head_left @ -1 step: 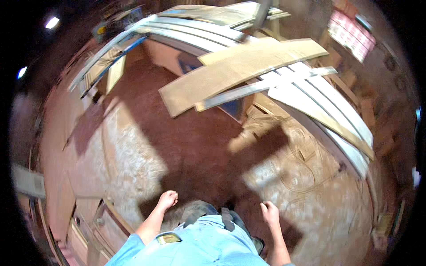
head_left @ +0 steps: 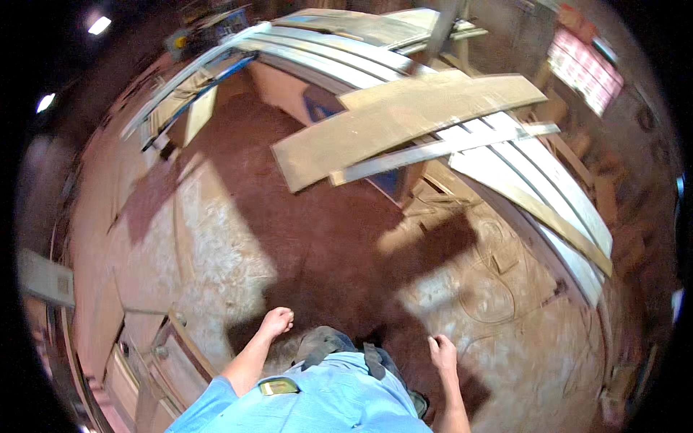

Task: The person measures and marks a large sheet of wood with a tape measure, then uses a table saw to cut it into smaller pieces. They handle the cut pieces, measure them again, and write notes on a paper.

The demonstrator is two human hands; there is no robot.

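Note:
My left hand [head_left: 277, 322] hangs in front of my body, fingers curled into a loose fist with nothing showing in it. On the other side, my right hand [head_left: 442, 351] is also closed, and I see nothing in it. Both are over the dusty floor, touching nothing. Ahead, a wide tan board [head_left: 404, 123] lies across the bench, its left end jutting out over the floor. Below it rests a narrow pale strip [head_left: 440, 154], also overhanging. Long white bench slats [head_left: 538, 177] run beneath them to the right.
A blue-edged rack with boards [head_left: 191, 94] stands at the far left. Wood offcuts [head_left: 437, 189] and a loose cable [head_left: 514, 302] lie on the floor at right. Framed wooden panels [head_left: 177, 343] are at the lower left. A pink-and-white sheet [head_left: 586, 71] hangs at the upper right.
The whole view has shifted slightly, so the boards and bench appear a little farther right and lower. Both hands stay closed, in nearly the same places.

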